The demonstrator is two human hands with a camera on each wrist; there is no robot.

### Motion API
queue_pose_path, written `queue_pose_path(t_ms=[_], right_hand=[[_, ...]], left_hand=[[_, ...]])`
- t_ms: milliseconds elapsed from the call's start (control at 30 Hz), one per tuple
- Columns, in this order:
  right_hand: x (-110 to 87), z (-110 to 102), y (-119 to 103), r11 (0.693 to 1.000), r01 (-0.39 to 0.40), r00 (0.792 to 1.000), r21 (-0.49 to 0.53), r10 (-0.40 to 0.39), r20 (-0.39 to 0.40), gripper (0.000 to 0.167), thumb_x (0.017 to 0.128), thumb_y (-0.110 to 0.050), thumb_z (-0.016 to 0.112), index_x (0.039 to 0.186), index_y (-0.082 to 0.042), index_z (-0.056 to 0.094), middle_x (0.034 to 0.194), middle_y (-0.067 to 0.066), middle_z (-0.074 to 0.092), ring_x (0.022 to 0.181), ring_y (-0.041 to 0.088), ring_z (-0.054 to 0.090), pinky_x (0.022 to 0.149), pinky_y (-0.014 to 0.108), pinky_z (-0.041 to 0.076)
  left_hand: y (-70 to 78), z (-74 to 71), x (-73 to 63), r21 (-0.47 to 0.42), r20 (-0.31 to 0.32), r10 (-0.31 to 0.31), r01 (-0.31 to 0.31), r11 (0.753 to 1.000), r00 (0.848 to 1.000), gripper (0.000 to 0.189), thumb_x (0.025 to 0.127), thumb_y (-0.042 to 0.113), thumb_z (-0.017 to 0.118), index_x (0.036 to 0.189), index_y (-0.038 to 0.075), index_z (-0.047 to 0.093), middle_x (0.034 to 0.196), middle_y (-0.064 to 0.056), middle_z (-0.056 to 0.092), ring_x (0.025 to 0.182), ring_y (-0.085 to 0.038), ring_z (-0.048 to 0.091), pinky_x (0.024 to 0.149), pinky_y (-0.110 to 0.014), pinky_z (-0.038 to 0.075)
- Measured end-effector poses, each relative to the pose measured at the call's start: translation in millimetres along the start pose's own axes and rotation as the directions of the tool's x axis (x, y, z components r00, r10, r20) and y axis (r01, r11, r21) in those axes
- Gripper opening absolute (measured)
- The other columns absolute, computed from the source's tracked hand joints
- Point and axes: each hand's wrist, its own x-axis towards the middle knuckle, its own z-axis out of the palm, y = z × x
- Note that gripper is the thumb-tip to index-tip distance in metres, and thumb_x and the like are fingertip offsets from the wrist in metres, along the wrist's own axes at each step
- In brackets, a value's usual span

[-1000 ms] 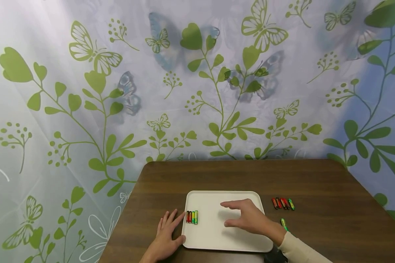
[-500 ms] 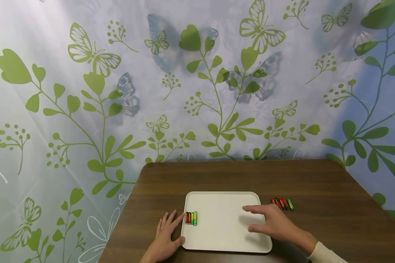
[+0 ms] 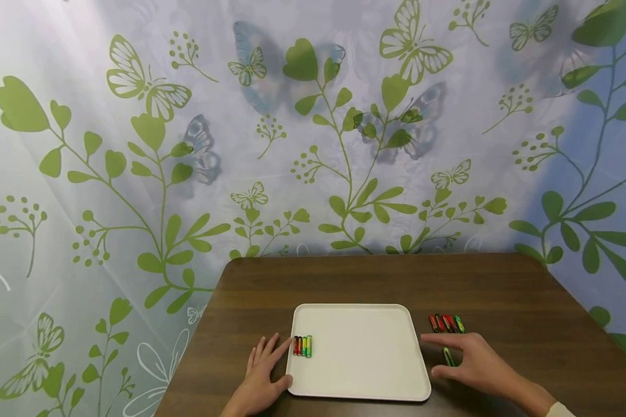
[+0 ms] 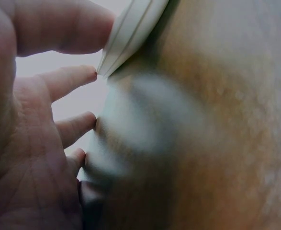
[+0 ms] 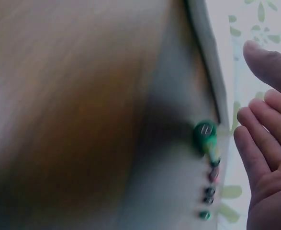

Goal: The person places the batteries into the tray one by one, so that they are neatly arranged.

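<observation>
Right hand point(image 3: 472, 362) empty, fingers parted over loose green battery point(image 3: 448, 357), right of tray point(image 3: 362, 354); left hand point(image 3: 261, 377) spread, touching tray's edge. Mid-barrel pinch looks best, clear of battery row point(image 3: 447, 323).

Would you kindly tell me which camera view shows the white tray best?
The head view, because it shows all four corners of the white tray. The left wrist view catches only a piece of its rim beside the left hand; in the right wrist view, a blurred pale strip may be its edge.
</observation>
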Motion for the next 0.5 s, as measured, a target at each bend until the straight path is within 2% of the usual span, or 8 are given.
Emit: queue_pose_path(t_ms=[233, 500], right_hand=[[-15.7, -10.4, 14.1, 0.998, -0.02, 1.0, -0.053, 0.02, -0.008, 0.065, 0.081, -0.044, 0.096, 0.137, -0.017, 0.076, 0.131, 0.0, 0.081, 0.119, 0.0, 0.071, 0.083, 0.025, 0.065], [-27.7, -8.8, 24.1, 0.993, -0.061, 0.998, -0.101, 0.062, 0.014, 0.067, 0.08, -0.046, 0.096, 0.138, -0.02, 0.076, 0.129, 0.002, 0.081, 0.118, 0.001, 0.071, 0.083, 0.027, 0.064]], left_hand=[[3.2, -1.1, -0.6, 0.005, -0.006, -0.006, 0.006, 1.0, 1.0, 0.081, 0.089, 0.018, 0.079, 0.165, 0.015, 0.05, 0.176, -0.031, 0.027, 0.164, -0.063, 0.002, 0.127, -0.077, -0.007], [2.5, 0.0, -0.8, 0.004, 0.001, -0.008, 0.008, 1.0, 1.0, 0.081, 0.089, 0.018, 0.079, 0.165, 0.014, 0.05, 0.176, -0.032, 0.027, 0.164, -0.063, 0.002, 0.127, -0.078, -0.007]])
